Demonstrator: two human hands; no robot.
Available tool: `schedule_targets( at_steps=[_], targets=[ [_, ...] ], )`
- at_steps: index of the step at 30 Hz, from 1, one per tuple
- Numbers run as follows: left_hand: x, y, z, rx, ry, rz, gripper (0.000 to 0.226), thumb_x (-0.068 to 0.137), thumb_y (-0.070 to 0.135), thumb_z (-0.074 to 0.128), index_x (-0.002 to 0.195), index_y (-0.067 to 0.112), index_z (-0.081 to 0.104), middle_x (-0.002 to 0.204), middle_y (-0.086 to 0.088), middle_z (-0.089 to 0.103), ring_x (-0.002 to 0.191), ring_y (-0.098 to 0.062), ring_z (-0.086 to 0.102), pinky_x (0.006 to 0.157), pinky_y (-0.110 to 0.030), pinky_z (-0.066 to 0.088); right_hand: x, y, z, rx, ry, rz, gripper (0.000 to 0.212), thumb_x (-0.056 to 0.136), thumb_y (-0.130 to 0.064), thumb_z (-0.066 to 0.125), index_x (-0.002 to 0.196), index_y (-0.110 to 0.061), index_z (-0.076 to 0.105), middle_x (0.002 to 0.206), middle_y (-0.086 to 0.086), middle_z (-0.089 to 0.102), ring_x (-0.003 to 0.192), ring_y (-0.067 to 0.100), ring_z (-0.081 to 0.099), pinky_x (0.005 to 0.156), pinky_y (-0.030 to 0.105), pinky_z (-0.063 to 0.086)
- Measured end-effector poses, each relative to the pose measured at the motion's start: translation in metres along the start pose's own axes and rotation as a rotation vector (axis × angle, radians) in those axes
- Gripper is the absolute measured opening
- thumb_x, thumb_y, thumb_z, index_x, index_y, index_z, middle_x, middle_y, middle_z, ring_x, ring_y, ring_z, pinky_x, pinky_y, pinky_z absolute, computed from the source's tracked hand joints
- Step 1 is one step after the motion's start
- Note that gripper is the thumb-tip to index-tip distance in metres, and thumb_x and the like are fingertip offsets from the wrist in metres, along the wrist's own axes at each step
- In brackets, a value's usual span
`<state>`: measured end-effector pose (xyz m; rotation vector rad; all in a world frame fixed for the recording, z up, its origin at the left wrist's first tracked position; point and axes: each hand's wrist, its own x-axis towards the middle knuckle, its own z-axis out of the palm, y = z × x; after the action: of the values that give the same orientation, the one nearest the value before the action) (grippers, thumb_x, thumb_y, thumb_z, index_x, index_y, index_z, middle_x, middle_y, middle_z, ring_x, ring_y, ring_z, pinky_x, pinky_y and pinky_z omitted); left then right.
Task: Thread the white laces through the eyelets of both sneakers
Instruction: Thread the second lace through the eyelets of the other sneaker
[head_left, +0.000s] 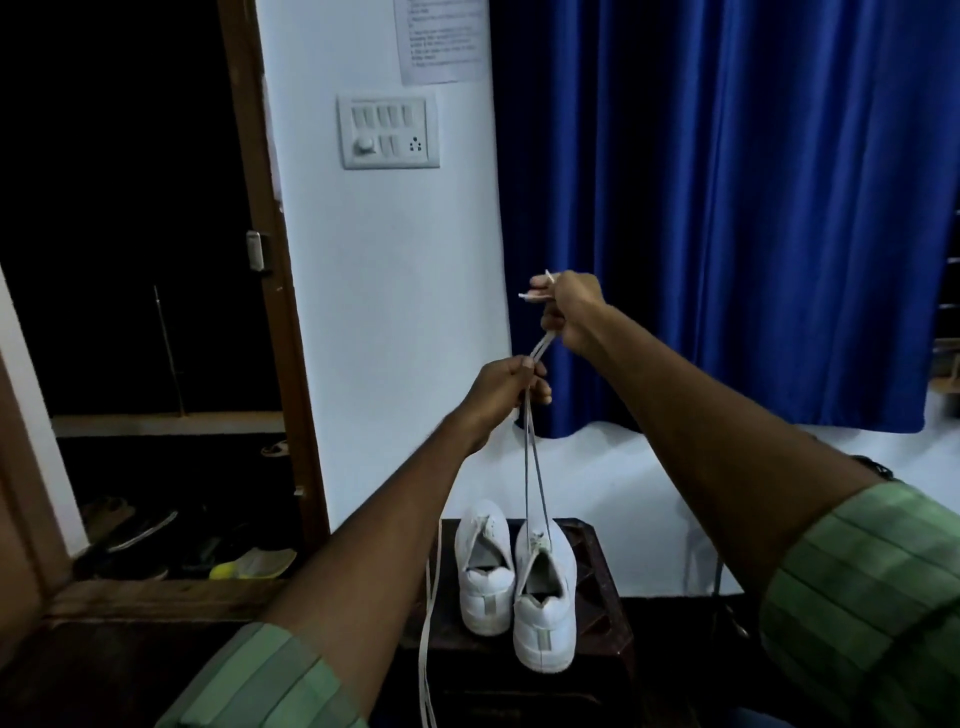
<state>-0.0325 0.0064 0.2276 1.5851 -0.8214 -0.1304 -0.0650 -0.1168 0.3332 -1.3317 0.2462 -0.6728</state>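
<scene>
Here, the right hand (571, 312) is raised in front of a blue curtain (727, 208), fingers curled around both ends of a white lace (531, 467), whose two tips poke out to the left of the fist. Just below and to the left, the left hand (506, 387) pinches the same two strands together between thumb and fingers. From that pinch the strands hang straight down, taut, to the right sneaker (545, 597), where they enter the eyelets near the toe end.

The left sneaker (485, 566) stands touching it on the left. Both are white, with heels toward the viewer and toes pointing away, and they sit on a dark wooden stool (597, 613). A second white lace (431, 623) dangles loose over the stool's left edge, beside the left sneaker.

Both forearms are bare, with green checked sleeves (857, 597) rolled up near the elbows. Farther back, a white wall (389, 312) carries a switch panel (388, 132) and a printed notice (441, 39). To the left is a dark doorway (130, 208) with footwear (182, 551) on its floor.
</scene>
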Motion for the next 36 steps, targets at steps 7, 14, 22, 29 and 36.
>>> schedule_targets(
  at_steps=[7, 14, 22, 29, 36],
  targets=[
    [0.009, 0.028, -0.001, -0.023, 0.032, 0.023, 0.029, 0.109, 0.029, 0.052, 0.097, 0.014, 0.073, 0.074, -0.003, 0.060, 0.064, -0.014, 0.060, 0.057, -0.014, 0.047, -0.001, -0.014, -0.015, -0.064, -0.228, 0.016, 0.037, 0.104, 0.001, 0.031, 0.120, 0.006, 0.064, 0.103, 0.019, 0.077, 0.042, 0.005, 0.038, 0.050, 0.020, 0.035],
    [0.024, 0.073, 0.002, -0.092, 0.187, 0.152, 0.030, 0.107, 0.029, 0.058, 0.101, 0.005, 0.076, 0.071, -0.005, 0.055, 0.060, -0.013, 0.053, 0.056, -0.016, 0.047, -0.005, -0.034, -0.006, 0.006, -0.314, -0.147, 0.037, 0.097, 0.008, 0.044, 0.122, -0.003, 0.069, 0.110, 0.009, 0.078, 0.073, 0.013, 0.060, 0.066, 0.027, 0.053],
    [0.036, 0.093, -0.014, 0.156, 0.305, 0.231, 0.032, 0.107, 0.028, 0.055, 0.093, 0.009, 0.077, 0.064, 0.000, 0.064, 0.056, -0.014, 0.062, 0.054, -0.016, 0.048, -0.009, -0.033, -0.008, -0.032, -0.283, -0.302, 0.030, 0.093, 0.012, 0.060, 0.116, -0.002, 0.074, 0.107, 0.010, 0.078, 0.099, 0.022, 0.076, 0.082, 0.028, 0.061],
    [0.049, 0.095, -0.018, 0.279, 0.422, 0.222, 0.026, 0.100, 0.027, 0.061, 0.083, 0.022, 0.080, 0.080, 0.008, 0.077, 0.080, -0.013, 0.072, 0.076, -0.030, 0.059, -0.020, -0.009, -0.016, -0.318, -0.344, -0.221, 0.030, 0.106, -0.025, 0.047, 0.100, -0.009, 0.072, 0.092, 0.003, 0.075, 0.089, 0.018, 0.070, 0.085, 0.041, 0.053],
    [0.050, 0.104, -0.016, 0.237, 0.390, 0.265, 0.025, 0.100, 0.021, 0.062, 0.084, 0.025, 0.081, 0.078, 0.008, 0.078, 0.076, -0.007, 0.073, 0.080, -0.024, 0.059, -0.006, 0.000, -0.012, -0.336, -0.210, -0.352, 0.031, 0.107, -0.013, 0.049, 0.084, -0.007, 0.069, 0.072, 0.006, 0.058, 0.066, 0.016, 0.055, 0.061, 0.029, 0.047]
  ],
)
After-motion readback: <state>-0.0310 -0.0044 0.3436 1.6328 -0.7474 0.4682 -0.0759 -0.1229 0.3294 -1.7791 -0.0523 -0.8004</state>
